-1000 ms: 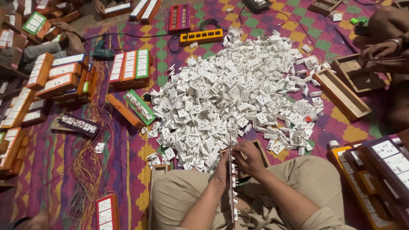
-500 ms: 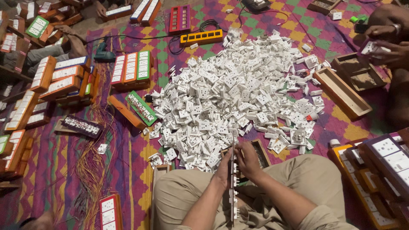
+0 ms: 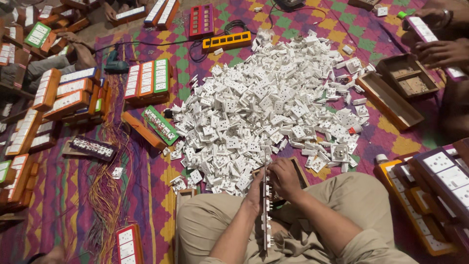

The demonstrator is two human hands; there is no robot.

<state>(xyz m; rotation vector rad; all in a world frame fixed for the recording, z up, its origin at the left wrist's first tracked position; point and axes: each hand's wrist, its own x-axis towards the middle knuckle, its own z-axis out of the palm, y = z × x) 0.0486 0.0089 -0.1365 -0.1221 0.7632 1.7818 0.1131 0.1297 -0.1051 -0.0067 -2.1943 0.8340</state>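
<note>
I sit cross-legged on a patterned mat. A long narrow strip with several white sockets (image 3: 266, 215) stands on edge over my lap, running away from me. My left hand (image 3: 255, 190) grips its left side near the far end. My right hand (image 3: 285, 178) presses against its right side at the same end, fingers curled onto a socket. Just beyond both hands lies a big heap of loose white socket modules (image 3: 264, 112). Under my right hand, part of a wooden frame (image 3: 299, 172) shows.
Finished boards with orange and green edges (image 3: 146, 80) lie stacked to the left, near a bundle of coloured wires (image 3: 105, 195). An open wooden box (image 3: 408, 80) sits at right, where another person's hands (image 3: 442, 49) hold a board. More boards (image 3: 439, 186) crowd my right knee.
My hands stay on the strip's far end with small finger shifts. The other person's hands at top right have moved and now hold a board higher.
</note>
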